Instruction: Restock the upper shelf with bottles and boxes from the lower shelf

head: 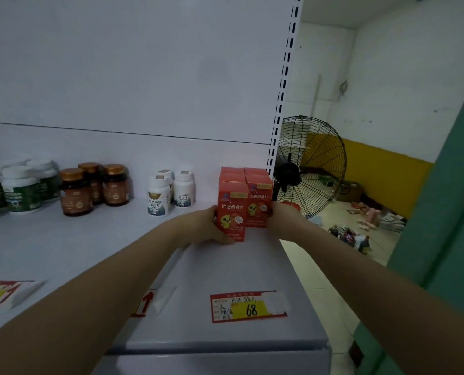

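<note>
While both bare forearms reach forward, the left hand (206, 226) wraps the near-left red box (231, 212), fingers curled on its left face and thumb under its lower front edge. The right hand (279, 215) presses flat against the right side of the neighbouring red box (259, 207); whether its fingers close around that box cannot be told. These glossy, rectangular cardboard cartons stand upright and touching, at the front of a block of like boxes at the right end of the upper shelf (90, 247), a smooth white metal surface. Further left stand white plastic bottles (171, 192), amber bottles with copper caps (95, 186) and green-labelled jars (19, 189), all cylindrical. Bare shelf lies open between boxes and front lip, where a price tag (248, 307) is stuck. A perforated upright (282, 85) bounds the right edge; beyond it stands a wire-caged fan (309, 166).
</note>
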